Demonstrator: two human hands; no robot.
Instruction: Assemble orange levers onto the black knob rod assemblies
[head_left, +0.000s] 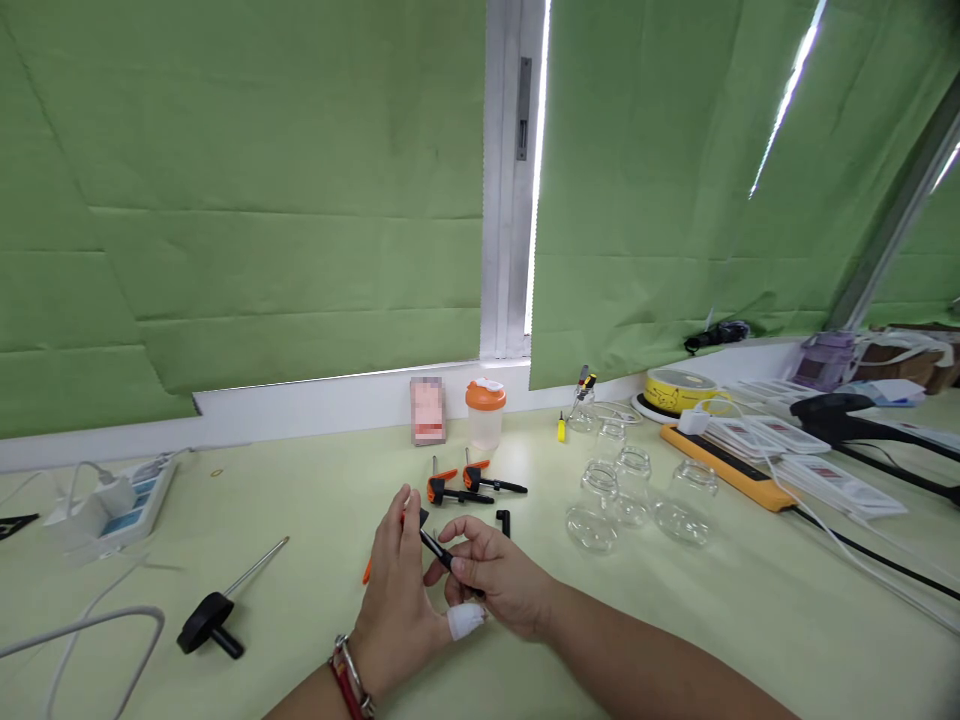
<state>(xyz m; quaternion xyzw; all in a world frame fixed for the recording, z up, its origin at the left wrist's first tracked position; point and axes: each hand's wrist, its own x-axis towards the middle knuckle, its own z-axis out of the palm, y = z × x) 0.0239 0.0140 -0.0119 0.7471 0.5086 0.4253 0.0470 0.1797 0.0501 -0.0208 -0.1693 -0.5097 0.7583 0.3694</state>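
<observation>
Around my right hand (510, 582) I see soft, bright light, with white glare at slits (786, 105) by the green blinds (637, 200) in the upper centre and upper right, faint shadows on the pale table (292, 530), wide-angle stretching toward the edges, and pixelation masking a pink object (428, 411) mid-frame.

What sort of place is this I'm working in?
Probably an indoor workshop or lab bench by a window: green shades hang behind it, small black-and-orange tools lie on it, and an orange power strip sits at the right.
</observation>
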